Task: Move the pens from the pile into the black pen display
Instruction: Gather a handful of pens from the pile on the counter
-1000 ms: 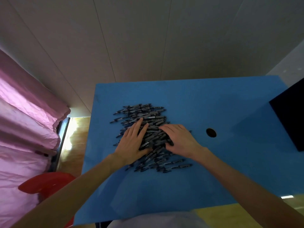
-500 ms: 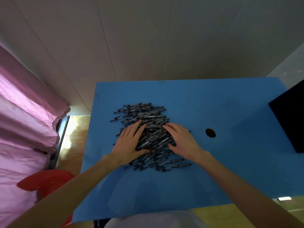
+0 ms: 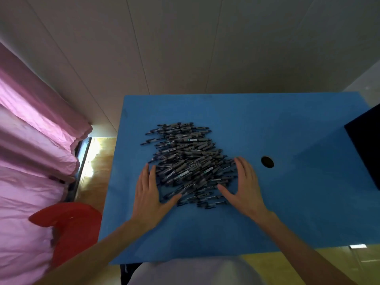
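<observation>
Grey-and-black pens pile (image 3: 185, 161) on blue desk (image 3: 287, 212) lies between flat, spread left hand (image 3: 149, 194) and right hand (image 3: 244, 188); both previously rested atop it.

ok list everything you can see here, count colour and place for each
pile of grey-and-black pens: too many to count, middle of the table
blue rectangular table: one, centre
round cable hole: one, dark, right of the pile
black pen display: one, partly in view, right edge
pink curtain: one, left
red plastic chair: one, lower left
left hand: flat, fingers straight, at the pile's left edge
right hand: flat, at the pile's right edge
</observation>
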{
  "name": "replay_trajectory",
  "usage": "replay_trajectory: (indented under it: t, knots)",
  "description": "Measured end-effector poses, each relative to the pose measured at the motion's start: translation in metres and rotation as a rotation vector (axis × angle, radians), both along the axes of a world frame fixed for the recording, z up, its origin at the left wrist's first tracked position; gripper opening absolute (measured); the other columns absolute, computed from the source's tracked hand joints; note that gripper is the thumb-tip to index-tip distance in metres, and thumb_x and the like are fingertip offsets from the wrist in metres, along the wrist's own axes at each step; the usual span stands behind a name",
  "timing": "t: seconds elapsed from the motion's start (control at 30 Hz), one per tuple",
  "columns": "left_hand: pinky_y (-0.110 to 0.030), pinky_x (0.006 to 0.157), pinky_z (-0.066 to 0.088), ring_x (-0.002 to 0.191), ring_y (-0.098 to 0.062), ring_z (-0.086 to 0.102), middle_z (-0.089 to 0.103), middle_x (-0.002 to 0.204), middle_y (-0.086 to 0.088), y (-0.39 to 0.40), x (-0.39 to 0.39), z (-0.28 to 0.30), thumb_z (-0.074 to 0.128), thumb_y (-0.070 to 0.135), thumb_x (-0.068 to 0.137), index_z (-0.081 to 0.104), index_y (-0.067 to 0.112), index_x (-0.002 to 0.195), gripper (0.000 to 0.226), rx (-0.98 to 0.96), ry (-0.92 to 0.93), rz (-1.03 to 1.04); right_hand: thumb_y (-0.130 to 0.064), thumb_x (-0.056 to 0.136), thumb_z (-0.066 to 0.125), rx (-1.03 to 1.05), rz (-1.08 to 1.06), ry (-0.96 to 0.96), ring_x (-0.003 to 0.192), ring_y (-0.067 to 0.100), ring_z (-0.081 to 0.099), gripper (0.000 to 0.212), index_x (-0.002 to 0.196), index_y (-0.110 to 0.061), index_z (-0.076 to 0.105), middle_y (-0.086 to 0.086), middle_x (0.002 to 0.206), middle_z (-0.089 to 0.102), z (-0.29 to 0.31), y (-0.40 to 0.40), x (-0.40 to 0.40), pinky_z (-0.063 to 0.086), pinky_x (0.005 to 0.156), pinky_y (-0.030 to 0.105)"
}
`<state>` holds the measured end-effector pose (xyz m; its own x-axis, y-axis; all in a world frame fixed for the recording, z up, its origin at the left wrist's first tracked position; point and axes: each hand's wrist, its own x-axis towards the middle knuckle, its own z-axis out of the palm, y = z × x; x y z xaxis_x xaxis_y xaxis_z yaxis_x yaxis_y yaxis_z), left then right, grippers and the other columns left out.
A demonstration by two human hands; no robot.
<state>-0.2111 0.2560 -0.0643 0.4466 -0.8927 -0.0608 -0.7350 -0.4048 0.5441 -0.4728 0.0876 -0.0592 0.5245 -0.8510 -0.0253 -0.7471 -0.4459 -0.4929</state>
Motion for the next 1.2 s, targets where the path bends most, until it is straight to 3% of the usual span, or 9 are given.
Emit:
replay_trajectory:
  t: [0.13, 0.23, 0.4, 0.63, 0.77, 0.87, 1.0, 1.2]
  knots:
    - [-0.045, 0.127, 0.004, 0.156, -0.022, -0.015, -0.02, 0.168, -0.003, 0.017, -0.014, -0.014, 0.042, 0.098, 0.069, -0.018, 0.021, 0.16, 0.133, 0.07, 0.015, 0.052, -0.095, 0.075, 0.035, 0.049, -0.02, 0.122, 0.156, 0.015, -0.014, 0.125, 0.161, -0.019, -0.013, 0.0, 0.169, -0.018, -0.014, 0.016, -0.015, 0.0, 0.128, 0.043]
    - [-0.046, 0.127, 0.004, 0.156, -0.021, -0.017, -0.02, 0.168, -0.004, 0.016, -0.018, -0.019, 0.047, 0.096, 0.069, -0.022, 0.022, 0.158, 0.135, 0.065, 0.03, 0.053, -0.096, 0.074, 0.04, 0.046, 0.028, 0.151, 0.155, 0.016, -0.018, 0.13, 0.161, -0.015, -0.014, 0.001, 0.168, -0.023, -0.02, 0.029, -0.017, 0.0, 0.128, 0.045]
    - [-0.049, 0.126, 0.015, 0.156, -0.019, -0.013, -0.02, 0.168, 0.0, -0.01, -0.035, -0.019, 0.08, 0.059, 0.075, -0.013, 0.017, 0.161, 0.133, -0.056, 0.149, 0.002, -0.087, 0.076, 0.054, 0.078, 0.01, 0.032, 0.156, 0.019, -0.014, 0.131, 0.161, -0.013, -0.012, 0.0, 0.167, -0.025, -0.024, 0.054, 0.011, 0.007, 0.128, 0.047]
    - [-0.051, 0.125, 0.019, 0.157, -0.016, -0.007, -0.013, 0.169, 0.002, -0.027, -0.028, -0.02, 0.081, 0.029, 0.083, 0.0, 0.016, 0.162, 0.114, -0.201, 0.25, -0.017, -0.074, 0.077, 0.068, 0.114, 0.02, -0.099, 0.156, 0.02, -0.016, 0.13, 0.162, -0.013, -0.009, -0.001, 0.167, -0.025, -0.023, 0.053, 0.028, 0.011, 0.127, 0.049]
    - [-0.054, 0.124, 0.02, 0.157, -0.022, -0.003, -0.007, 0.169, -0.004, -0.02, -0.022, -0.022, 0.075, 0.039, 0.084, 0.006, 0.012, 0.162, 0.107, -0.185, 0.151, -0.059, -0.074, 0.083, 0.06, -0.127, 0.182, 0.09, 0.157, 0.03, -0.011, 0.114, 0.163, -0.01, 0.008, 0.011, 0.17, -0.009, -0.014, 0.04, 0.024, 0.005, 0.126, 0.055]
    - [-0.05, 0.125, 0.018, 0.157, -0.024, -0.001, -0.006, 0.17, -0.004, -0.01, -0.018, -0.025, 0.059, 0.06, 0.089, 0.008, 0.014, 0.162, 0.1, -0.137, 0.05, -0.081, -0.075, 0.084, 0.053, -0.244, 0.392, 0.228, 0.157, 0.032, 0.005, 0.102, 0.16, -0.013, 0.024, 0.013, 0.167, 0.016, -0.006, 0.022, 0.025, 0.014, 0.124, 0.059]
    - [-0.047, 0.125, 0.013, 0.157, -0.022, -0.009, -0.015, 0.169, -0.002, -0.004, -0.014, -0.03, 0.045, 0.065, 0.096, -0.001, 0.017, 0.163, 0.095, -0.068, 0.003, -0.132, -0.076, 0.084, 0.052, -0.33, 0.544, 0.287, 0.144, 0.032, 0.034, 0.096, 0.152, -0.009, 0.039, 0.013, 0.151, 0.039, -0.002, 0.005, 0.029, 0.025, 0.122, 0.053]
    - [-0.045, 0.126, 0.006, 0.156, -0.024, -0.016, -0.02, 0.168, -0.005, -0.01, -0.012, -0.03, 0.03, 0.063, 0.101, -0.008, 0.011, 0.161, 0.088, 0.021, -0.126, -0.193, -0.076, 0.081, 0.053, -0.329, 0.599, 0.327, 0.137, 0.031, 0.041, 0.098, 0.148, -0.006, 0.042, 0.013, 0.148, 0.041, 0.006, 0.0, 0.036, 0.037, 0.115, 0.044]
